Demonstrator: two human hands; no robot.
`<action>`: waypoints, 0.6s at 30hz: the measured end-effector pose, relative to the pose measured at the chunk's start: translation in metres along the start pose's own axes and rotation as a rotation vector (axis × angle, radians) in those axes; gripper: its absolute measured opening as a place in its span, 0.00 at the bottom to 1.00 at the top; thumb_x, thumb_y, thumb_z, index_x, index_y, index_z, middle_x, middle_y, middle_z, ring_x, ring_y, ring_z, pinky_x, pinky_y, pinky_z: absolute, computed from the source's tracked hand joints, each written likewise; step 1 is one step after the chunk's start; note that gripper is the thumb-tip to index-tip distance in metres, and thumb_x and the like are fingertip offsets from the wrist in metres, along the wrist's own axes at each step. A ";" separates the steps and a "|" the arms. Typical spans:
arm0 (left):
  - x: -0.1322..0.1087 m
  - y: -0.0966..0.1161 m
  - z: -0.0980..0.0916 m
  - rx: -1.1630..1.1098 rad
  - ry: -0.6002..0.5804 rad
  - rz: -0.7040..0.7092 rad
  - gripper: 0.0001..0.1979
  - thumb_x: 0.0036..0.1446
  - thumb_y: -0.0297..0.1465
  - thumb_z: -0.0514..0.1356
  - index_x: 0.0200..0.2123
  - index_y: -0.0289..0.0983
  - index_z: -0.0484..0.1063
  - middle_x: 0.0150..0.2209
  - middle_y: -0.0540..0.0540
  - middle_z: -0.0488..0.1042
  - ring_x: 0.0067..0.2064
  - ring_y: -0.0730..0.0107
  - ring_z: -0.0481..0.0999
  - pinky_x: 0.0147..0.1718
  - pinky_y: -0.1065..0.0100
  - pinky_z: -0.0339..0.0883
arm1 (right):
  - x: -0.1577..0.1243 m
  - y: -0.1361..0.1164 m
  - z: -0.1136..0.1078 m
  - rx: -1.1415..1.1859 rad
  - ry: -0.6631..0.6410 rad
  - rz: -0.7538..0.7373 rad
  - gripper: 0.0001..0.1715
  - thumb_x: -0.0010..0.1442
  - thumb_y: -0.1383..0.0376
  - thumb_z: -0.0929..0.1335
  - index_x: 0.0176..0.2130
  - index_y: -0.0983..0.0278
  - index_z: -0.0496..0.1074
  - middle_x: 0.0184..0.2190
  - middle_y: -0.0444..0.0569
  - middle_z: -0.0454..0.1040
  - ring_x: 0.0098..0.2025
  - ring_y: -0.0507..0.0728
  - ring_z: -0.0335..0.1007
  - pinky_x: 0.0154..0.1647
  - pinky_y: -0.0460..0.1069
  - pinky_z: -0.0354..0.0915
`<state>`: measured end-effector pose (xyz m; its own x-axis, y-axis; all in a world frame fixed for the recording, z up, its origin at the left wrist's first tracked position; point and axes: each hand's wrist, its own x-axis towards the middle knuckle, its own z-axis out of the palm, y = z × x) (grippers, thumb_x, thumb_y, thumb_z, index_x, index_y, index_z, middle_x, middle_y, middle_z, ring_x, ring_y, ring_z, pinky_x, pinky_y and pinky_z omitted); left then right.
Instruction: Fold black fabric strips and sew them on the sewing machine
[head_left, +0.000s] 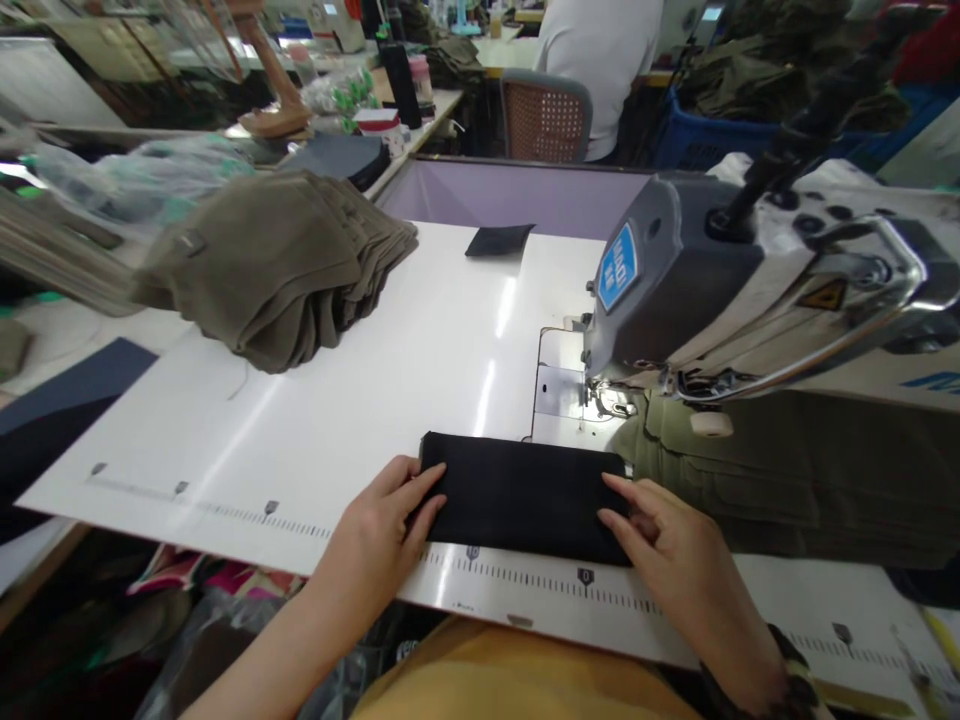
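Table: white sewing table, ruler edge near.
Left hand: flat, fingers spread on black fabric piece, nothing gripped.
Right hand: flat on it too.
Hidden: needle area under sewing machine unclear.

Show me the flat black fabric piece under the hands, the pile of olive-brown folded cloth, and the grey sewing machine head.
flat black fabric piece [521, 495], head view, bare middle between the hands
pile of olive-brown folded cloth [277, 265], head view, top layer
grey sewing machine head [675, 290], head view, grey front face
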<state>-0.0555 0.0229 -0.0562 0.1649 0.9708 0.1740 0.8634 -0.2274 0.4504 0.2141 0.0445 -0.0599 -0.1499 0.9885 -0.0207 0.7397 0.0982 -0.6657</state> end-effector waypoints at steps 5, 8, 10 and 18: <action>-0.001 0.001 0.002 -0.001 -0.008 -0.012 0.14 0.58 0.30 0.49 0.44 0.32 0.69 0.35 0.44 0.67 0.33 0.72 0.71 0.32 0.72 0.69 | 0.000 0.002 0.001 -0.013 0.010 -0.010 0.18 0.55 0.60 0.63 0.42 0.66 0.71 0.20 0.43 0.64 0.18 0.51 0.58 0.18 0.45 0.57; -0.002 0.001 0.002 -0.008 -0.030 -0.040 0.14 0.58 0.29 0.49 0.45 0.33 0.68 0.36 0.44 0.66 0.33 0.72 0.71 0.32 0.71 0.69 | 0.000 0.003 0.000 -0.020 0.009 -0.018 0.18 0.54 0.59 0.63 0.42 0.66 0.72 0.20 0.43 0.64 0.18 0.51 0.58 0.18 0.45 0.57; -0.002 0.001 0.002 -0.016 -0.045 -0.057 0.15 0.58 0.29 0.48 0.45 0.33 0.68 0.36 0.44 0.66 0.34 0.71 0.71 0.32 0.71 0.69 | 0.001 0.003 -0.001 -0.033 0.011 -0.021 0.18 0.54 0.59 0.63 0.42 0.65 0.72 0.20 0.43 0.64 0.18 0.50 0.58 0.18 0.45 0.57; 0.003 0.000 0.001 -0.022 -0.062 -0.103 0.14 0.57 0.28 0.49 0.43 0.33 0.70 0.34 0.45 0.66 0.34 0.70 0.70 0.33 0.69 0.69 | 0.001 0.002 -0.001 -0.083 0.005 -0.021 0.19 0.54 0.57 0.62 0.41 0.64 0.72 0.19 0.43 0.65 0.18 0.51 0.59 0.17 0.46 0.57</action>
<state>-0.0539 0.0263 -0.0564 0.1051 0.9919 0.0717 0.8668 -0.1267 0.4824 0.2160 0.0462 -0.0610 -0.1625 0.9867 -0.0038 0.7885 0.1275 -0.6016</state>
